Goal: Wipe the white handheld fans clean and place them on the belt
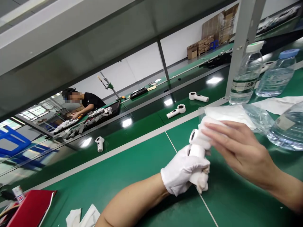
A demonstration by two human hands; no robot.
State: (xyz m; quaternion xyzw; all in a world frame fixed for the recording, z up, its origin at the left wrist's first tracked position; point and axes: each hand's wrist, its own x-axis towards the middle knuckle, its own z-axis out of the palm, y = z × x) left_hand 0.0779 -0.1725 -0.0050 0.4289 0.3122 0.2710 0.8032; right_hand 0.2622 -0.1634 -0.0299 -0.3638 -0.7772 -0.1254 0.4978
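Note:
My left hand (183, 170), in a white glove, is wrapped round the handle of a white ring-headed handheld device (196, 151) above the green table. The ring with its dark opening points up and to the left. My bare right hand (241, 148) pinches a folded white cloth (208, 134) and presses it against the device's ring, covering part of it. The fingertips of the left glove look soiled. Behind the right hand lies a clear plastic bag with white sheets (228, 114).
Water bottles (245, 78) stand at the right. Similar white devices (199, 97) lie on the belt (139, 126) beyond the table edge. A red folder (34, 208) and white cloth pieces (82, 217) lie front left. A metal shelf (106, 41) hangs overhead. Across the belt, a person (92, 102) works.

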